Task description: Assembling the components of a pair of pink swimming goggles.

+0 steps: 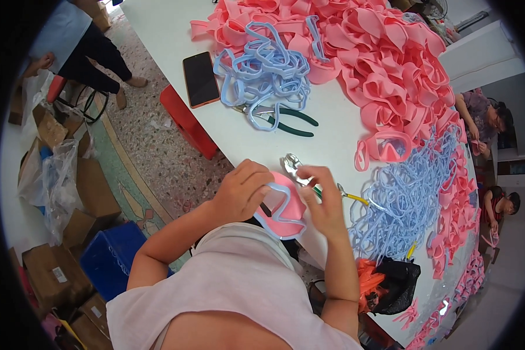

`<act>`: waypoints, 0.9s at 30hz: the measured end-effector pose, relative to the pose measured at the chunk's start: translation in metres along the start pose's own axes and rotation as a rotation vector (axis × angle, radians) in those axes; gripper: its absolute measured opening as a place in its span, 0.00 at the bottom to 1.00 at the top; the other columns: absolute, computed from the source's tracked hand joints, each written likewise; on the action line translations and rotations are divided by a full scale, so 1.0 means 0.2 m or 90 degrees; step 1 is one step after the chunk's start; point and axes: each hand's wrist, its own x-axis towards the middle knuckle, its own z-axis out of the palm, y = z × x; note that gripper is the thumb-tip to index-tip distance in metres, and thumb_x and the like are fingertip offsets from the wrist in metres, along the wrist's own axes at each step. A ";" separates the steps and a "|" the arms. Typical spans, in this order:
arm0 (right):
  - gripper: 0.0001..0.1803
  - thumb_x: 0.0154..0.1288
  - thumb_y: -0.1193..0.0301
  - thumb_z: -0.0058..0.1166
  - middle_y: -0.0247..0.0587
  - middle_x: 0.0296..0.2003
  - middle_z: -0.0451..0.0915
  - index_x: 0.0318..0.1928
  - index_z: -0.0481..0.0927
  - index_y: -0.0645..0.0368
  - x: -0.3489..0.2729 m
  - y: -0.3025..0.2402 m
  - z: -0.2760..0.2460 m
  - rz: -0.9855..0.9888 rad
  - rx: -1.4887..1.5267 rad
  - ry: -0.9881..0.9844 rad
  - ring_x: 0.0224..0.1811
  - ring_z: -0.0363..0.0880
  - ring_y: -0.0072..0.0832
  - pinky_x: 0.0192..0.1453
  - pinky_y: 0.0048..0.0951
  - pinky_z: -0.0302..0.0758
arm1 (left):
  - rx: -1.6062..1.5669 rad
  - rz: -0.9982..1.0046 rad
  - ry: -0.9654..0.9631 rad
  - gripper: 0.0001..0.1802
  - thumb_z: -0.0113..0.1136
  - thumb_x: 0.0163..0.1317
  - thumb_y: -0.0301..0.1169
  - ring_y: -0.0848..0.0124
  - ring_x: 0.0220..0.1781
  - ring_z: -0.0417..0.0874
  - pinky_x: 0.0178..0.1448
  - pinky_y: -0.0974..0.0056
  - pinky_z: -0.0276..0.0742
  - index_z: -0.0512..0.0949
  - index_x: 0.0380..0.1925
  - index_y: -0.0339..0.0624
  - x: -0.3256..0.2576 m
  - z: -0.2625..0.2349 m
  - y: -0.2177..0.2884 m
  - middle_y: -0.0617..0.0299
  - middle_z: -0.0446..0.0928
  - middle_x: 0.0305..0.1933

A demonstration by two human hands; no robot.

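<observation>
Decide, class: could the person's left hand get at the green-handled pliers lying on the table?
Probably not yet: the left hand grips the pink piece with its blue frame. The green-handled pliers lie uncovered, farther up the table.

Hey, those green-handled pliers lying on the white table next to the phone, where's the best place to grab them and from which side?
Probably by the two green handles of the pliers, coming from above on the right end. The handles lie flat on the bare white table and splay apart, free of clutter, while the metal jaws at the left end sit partly under the tangle of blue frames.
</observation>
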 end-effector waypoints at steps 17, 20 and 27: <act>0.22 0.49 0.78 0.62 0.42 0.27 0.77 0.47 0.75 0.58 0.09 -0.06 0.04 0.211 -0.225 -0.033 0.26 0.78 0.36 0.34 0.33 0.75 | 0.047 0.139 0.030 0.10 0.52 0.67 0.30 0.58 0.35 0.75 0.40 0.59 0.71 0.76 0.38 0.33 0.08 0.00 -0.01 0.50 0.75 0.37; 0.20 0.51 0.75 0.62 0.40 0.36 0.79 0.47 0.76 0.59 0.05 -0.11 -0.03 0.024 -0.162 0.077 0.38 0.77 0.37 0.42 0.37 0.72 | 0.055 0.080 0.104 0.09 0.52 0.67 0.30 0.57 0.35 0.74 0.40 0.59 0.72 0.75 0.38 0.34 0.05 -0.02 -0.06 0.51 0.75 0.37; 0.14 0.61 0.69 0.58 0.37 0.42 0.79 0.46 0.78 0.60 0.00 -0.26 0.19 -0.154 -0.489 0.146 0.44 0.72 0.37 0.50 0.42 0.56 | 0.086 0.023 0.255 0.11 0.48 0.71 0.34 0.60 0.39 0.73 0.43 0.60 0.69 0.73 0.41 0.36 0.02 0.04 -0.02 0.53 0.74 0.39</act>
